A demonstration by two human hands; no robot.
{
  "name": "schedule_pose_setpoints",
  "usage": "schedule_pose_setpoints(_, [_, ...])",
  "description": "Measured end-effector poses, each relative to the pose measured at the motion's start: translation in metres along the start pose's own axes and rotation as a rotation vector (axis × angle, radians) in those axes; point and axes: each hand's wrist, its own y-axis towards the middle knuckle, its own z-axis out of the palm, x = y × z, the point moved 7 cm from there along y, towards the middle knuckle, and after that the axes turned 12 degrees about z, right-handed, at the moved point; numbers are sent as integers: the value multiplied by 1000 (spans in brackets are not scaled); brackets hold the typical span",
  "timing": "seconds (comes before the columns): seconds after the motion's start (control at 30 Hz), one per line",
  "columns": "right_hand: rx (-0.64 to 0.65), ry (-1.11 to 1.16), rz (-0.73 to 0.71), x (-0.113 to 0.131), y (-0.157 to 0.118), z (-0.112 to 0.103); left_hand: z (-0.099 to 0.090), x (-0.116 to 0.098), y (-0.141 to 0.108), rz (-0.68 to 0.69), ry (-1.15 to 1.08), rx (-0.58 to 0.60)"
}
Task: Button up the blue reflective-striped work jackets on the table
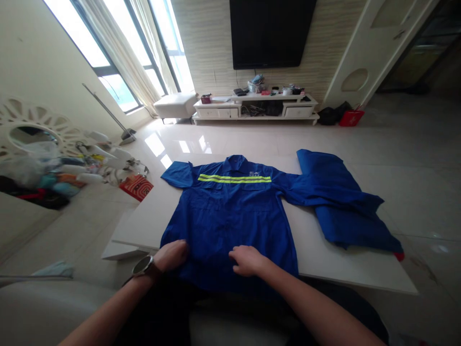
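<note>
A blue work jacket [230,226] lies spread front up on a white table, its collar pointing away from me. A yellow-green and silver reflective stripe crosses its chest, with small white print above it. My left hand [175,254], with a watch on the wrist, is closed on the jacket's lower left edge. Over the lower front, right of the middle, my right hand [248,260] has its fingers curled in on the cloth. How much fabric each hand pinches is hidden. The jacket's left sleeve is folded back; the right one stretches across another blue garment [324,168].
The folded blue garment hangs over the right end of the white table [342,264]. Bags and loose items [68,178] lie on the floor at left, near a red patterned bag [136,187]. A low TV cabinet [223,113] stands by the far wall.
</note>
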Motion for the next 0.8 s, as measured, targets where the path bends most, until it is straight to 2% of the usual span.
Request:
schedule_pose_setpoints(0.1, [-225,-48,40,-9,5,-21,-20,-35,36,66,-46,-223])
schedule_pose_setpoints(0.17, [-277,-48,78,-18,9,-29,-24,-51,67,47,-155,-285])
schedule_pose_setpoints(0.27, [-288,-47,137,-32,11,-39,-13,-57,112,-96,-335,-236])
schedule_pose_setpoints(0.37, [-327,-61,194,-42,11,-54,4,-56,142,-193,-590,-169])
schedule_pose_setpoints(0.47, [-359,-48,221,-44,14,-67,12,-58,157,-199,-815,-121])
schedule_pose_setpoints(0.57, [-380,-1,253,-42,22,-76,5,-66,165,-151,-906,-84])
schedule_pose_setpoints(0.7, [-372,67,299,-40,34,-77,-10,-79,172,-38,-967,-21])
schedule_pose_setpoints(0.8, [-342,74,345,-40,41,-73,-11,-79,174,-23,-1008,17])
